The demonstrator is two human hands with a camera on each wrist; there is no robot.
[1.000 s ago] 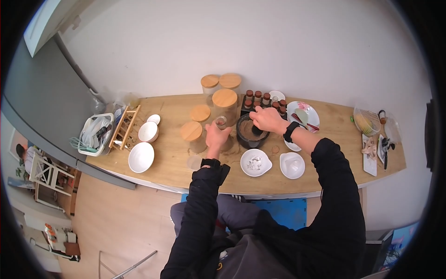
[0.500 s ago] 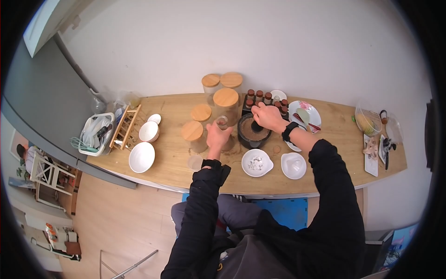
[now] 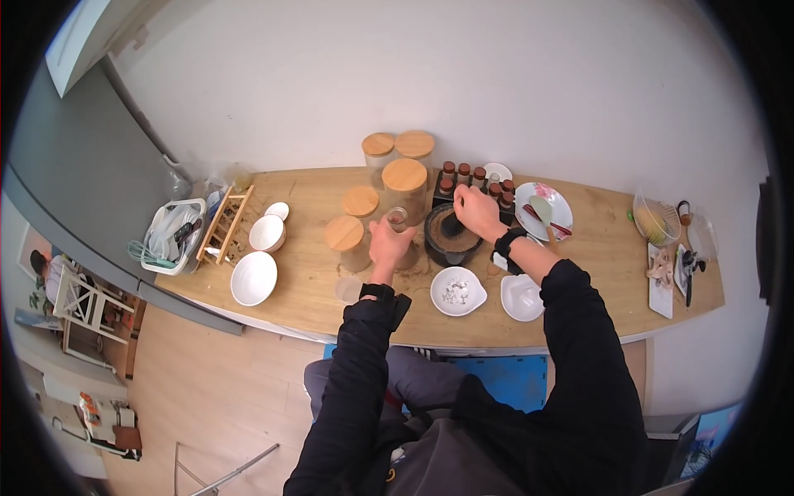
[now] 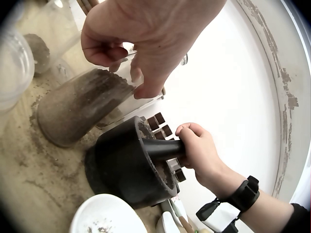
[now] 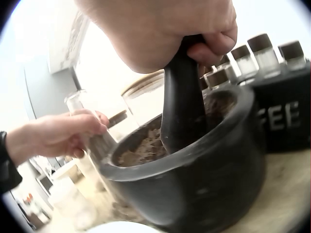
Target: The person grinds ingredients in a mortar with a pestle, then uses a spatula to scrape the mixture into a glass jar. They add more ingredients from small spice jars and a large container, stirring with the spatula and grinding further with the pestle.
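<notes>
White wall [image 3: 413, 74] backs the wooden bench [image 3: 604, 223]. On my remote feed I record a black mortar [image 4: 116, 165] containing brown powder [image 5: 141, 151]. Just beside it stands a powder-filled glass bottle [image 4: 73, 114], neck grasped by the left hand's [image 3: 392, 244] fingers. I note the right hand's [image 3: 480, 213] fingers clenched around the pestle [image 5: 182, 107], lower end inside the mortar.
</notes>
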